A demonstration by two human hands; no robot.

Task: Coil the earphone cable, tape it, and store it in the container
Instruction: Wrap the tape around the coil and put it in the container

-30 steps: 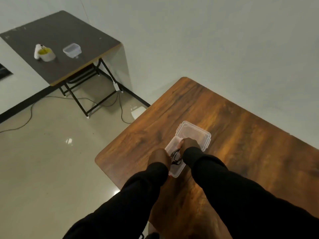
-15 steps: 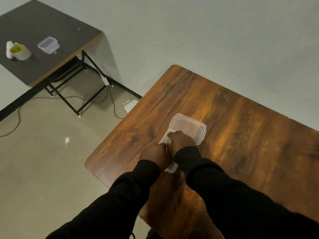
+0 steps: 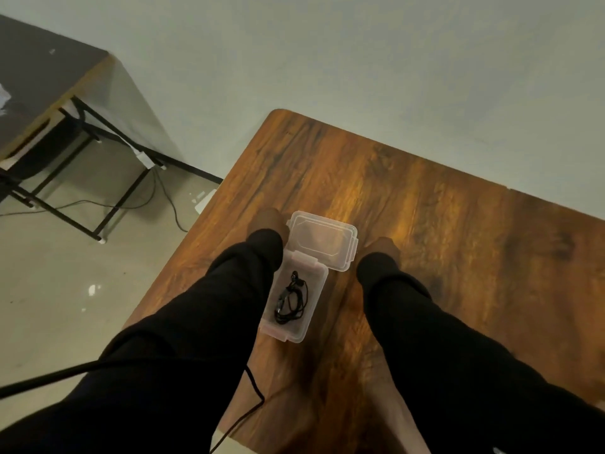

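Left hand [image 3: 267, 221]: placed at the left edge of the open lid [image 3: 322, 240], against or just beside its rim. The fingers are turned away from the camera and partly covered by the black sleeve [image 3: 229, 290], so it cannot be told whether they pinch the lid or only rest by it.

Right hand [image 3: 381, 247]: set down on the table [image 3: 442, 224] just beside the lid's right edge. Only the back of the hand shows above its sleeve; whether it touches the lid, and how far the fingers are spread, cannot be told. Nothing is seen in its grasp.

Lid: clear plastic, swung back from the container [image 3: 294, 303] and lying on its far side, joined along the hinge edge between the two hands.

Container: clear, rectangular, standing open on the table between the two forearms, near the table's left edge.

Earphone cable [image 3: 291, 301]: black, gathered in a loose coil, lying on the floor of the container. Any tape on it is too small to make out.

Surroundings: a thin black cord [image 3: 255, 393] runs across the lower left, over the left sleeve and off the table's near edge. A second, darker table [image 3: 49, 80] on a black frame stands well apart at upper left, with cables on the floor [image 3: 65, 273] beneath.
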